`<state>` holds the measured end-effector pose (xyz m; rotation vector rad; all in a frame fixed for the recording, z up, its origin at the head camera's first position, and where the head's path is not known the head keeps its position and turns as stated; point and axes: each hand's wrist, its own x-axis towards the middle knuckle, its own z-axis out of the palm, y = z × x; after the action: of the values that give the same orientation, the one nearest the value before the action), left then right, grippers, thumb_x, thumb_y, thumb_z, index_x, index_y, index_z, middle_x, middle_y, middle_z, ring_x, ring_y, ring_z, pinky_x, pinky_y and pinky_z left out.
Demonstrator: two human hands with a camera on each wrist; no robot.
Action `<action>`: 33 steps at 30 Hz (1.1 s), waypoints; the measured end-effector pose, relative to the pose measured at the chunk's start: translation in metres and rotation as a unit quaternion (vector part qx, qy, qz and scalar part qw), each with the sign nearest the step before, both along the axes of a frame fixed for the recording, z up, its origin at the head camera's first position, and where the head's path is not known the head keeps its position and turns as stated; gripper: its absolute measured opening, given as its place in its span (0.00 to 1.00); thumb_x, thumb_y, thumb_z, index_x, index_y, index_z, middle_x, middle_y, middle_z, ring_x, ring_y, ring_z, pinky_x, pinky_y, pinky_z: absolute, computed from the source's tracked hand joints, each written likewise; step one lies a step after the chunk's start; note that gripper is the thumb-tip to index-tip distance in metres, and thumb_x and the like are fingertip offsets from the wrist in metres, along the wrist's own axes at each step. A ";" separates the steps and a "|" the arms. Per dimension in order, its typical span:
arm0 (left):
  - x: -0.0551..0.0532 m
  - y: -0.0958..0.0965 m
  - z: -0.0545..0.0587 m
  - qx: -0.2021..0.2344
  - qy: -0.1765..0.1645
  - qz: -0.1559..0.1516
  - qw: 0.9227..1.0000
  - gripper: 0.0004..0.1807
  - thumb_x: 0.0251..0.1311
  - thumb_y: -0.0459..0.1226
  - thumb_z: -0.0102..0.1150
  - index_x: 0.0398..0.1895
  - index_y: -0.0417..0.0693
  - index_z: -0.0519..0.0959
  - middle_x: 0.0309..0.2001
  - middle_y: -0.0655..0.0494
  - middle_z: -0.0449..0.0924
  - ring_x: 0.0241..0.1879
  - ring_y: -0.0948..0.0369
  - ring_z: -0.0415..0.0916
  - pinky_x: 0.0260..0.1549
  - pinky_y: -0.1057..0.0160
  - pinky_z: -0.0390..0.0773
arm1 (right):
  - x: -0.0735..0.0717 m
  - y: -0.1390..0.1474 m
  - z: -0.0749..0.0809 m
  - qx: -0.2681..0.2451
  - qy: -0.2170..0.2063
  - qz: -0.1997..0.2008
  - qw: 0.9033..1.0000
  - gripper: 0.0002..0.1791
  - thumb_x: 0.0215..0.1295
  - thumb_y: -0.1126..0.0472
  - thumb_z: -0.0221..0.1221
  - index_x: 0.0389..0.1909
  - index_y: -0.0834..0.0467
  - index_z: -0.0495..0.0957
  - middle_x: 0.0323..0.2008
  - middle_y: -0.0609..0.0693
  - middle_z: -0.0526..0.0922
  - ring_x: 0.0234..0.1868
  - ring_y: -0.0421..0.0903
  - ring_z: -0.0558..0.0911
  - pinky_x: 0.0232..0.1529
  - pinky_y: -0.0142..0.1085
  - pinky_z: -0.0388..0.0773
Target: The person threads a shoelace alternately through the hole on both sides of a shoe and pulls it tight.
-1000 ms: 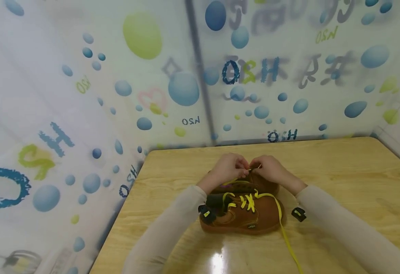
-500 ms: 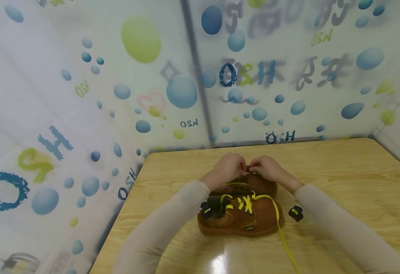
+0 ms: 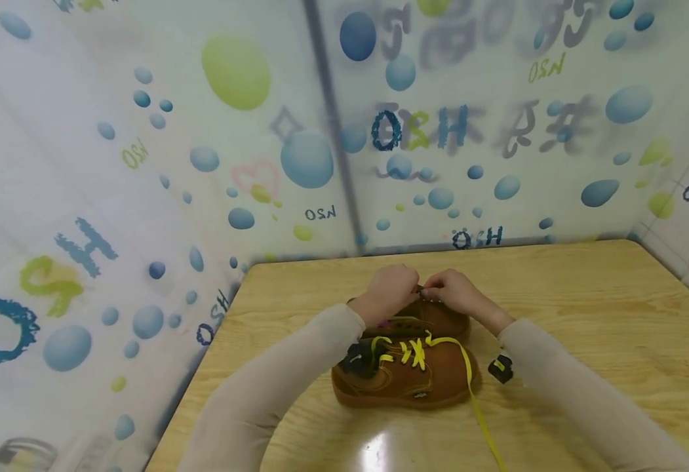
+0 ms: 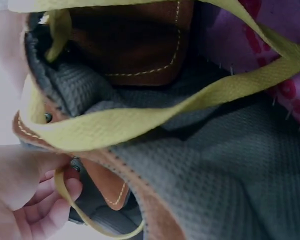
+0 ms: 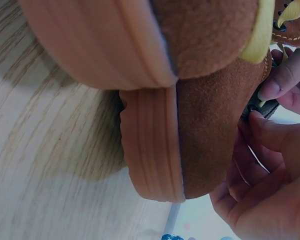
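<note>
Two brown leather shoes lie side by side on the table, toes to the right. The near shoe [image 3: 438, 373] has yellow laces crossed over its front, one long end trailing toward the front. Both hands work at the far shoe [image 3: 453, 321]. My left hand [image 3: 387, 292] pinches a thin yellow shoelace [image 4: 63, 186] beside an eyelet; its fingers curl together in the left wrist view. My right hand [image 3: 461, 293] grips the far shoe's upper by the eyelets and dark tongue [image 5: 271, 108], thumb on its edge. The lace tip is hidden between the fingers.
The wooden table [image 3: 586, 308] extends to both sides, with a printed curtain-like wall [image 3: 486, 72] behind it. The near shoe's loose lace [image 3: 478, 410] runs across the tabletop at the front. Black wrist devices such as the right one [image 3: 500, 368] hang close to the shoes.
The hands stay at the far shoe with small finger movements; the pale lace stretch seen between them earlier is now mostly hidden. The whole head view has shifted slightly.
</note>
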<state>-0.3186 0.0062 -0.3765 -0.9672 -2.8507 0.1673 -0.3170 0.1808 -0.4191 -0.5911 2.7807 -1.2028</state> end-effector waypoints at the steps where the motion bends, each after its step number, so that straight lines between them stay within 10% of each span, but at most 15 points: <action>1: 0.000 0.000 0.000 -0.005 0.001 -0.001 1.000 0.13 0.66 0.46 0.61 0.24 0.53 0.79 0.22 0.60 0.79 0.20 0.67 0.71 0.20 0.69 0.70 | 0.000 0.000 0.000 -0.001 0.000 0.000 1.000 0.11 0.72 0.63 0.55 0.35 0.61 0.85 0.33 0.56 0.85 0.30 0.44 0.77 0.35 0.37 0.73; 14: 0.008 0.013 -0.004 -0.041 0.044 -0.011 0.998 0.08 0.70 0.43 0.57 0.34 0.54 0.81 0.28 0.59 0.83 0.27 0.65 0.80 0.23 0.68 0.79 | 0.000 0.002 -0.004 -0.004 0.016 -0.005 1.000 0.11 0.72 0.61 0.56 0.40 0.59 0.87 0.37 0.55 0.88 0.36 0.46 0.82 0.40 0.41 0.78; 20: 0.005 0.016 -0.008 -0.116 0.096 0.020 0.988 0.13 0.66 0.53 0.58 0.44 0.59 0.80 0.39 0.60 0.80 0.40 0.60 0.76 0.45 0.62 0.77 | 0.005 0.002 -0.005 -0.009 0.039 0.006 0.999 0.10 0.70 0.65 0.56 0.40 0.62 0.87 0.38 0.58 0.89 0.40 0.52 0.85 0.43 0.45 0.80; 26: -0.006 0.005 -0.013 -0.012 -0.071 0.036 0.997 0.19 0.69 0.55 0.52 0.31 0.57 0.86 0.34 0.57 0.81 0.33 0.59 0.74 0.35 0.62 0.74 | 0.011 0.000 -0.008 -0.017 0.039 0.000 0.999 0.10 0.71 0.65 0.56 0.42 0.61 0.87 0.41 0.58 0.88 0.43 0.54 0.85 0.45 0.46 0.81; 29: -0.011 -0.001 -0.012 0.094 -0.174 0.014 0.980 0.17 0.73 0.45 0.51 0.35 0.50 0.88 0.30 0.52 0.84 0.23 0.62 0.70 0.26 0.67 0.68 | 0.014 0.001 -0.010 -0.012 0.044 -0.013 0.999 0.10 0.71 0.65 0.56 0.43 0.61 0.86 0.42 0.58 0.88 0.43 0.53 0.85 0.44 0.46 0.82; 33: -0.013 -0.005 -0.009 0.179 -0.221 0.009 0.959 0.15 0.72 0.40 0.52 0.42 0.45 0.87 0.34 0.51 0.88 0.21 0.67 0.68 0.25 0.72 0.67 | 0.019 0.000 -0.011 -0.002 0.071 -0.025 0.997 0.09 0.69 0.64 0.59 0.41 0.61 0.87 0.40 0.57 0.89 0.41 0.53 0.86 0.44 0.47 0.82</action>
<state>-0.3313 0.0012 -0.3858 -0.9981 -3.1086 -0.6203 -0.2983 0.1812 -0.4297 -0.6354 2.9274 -1.2222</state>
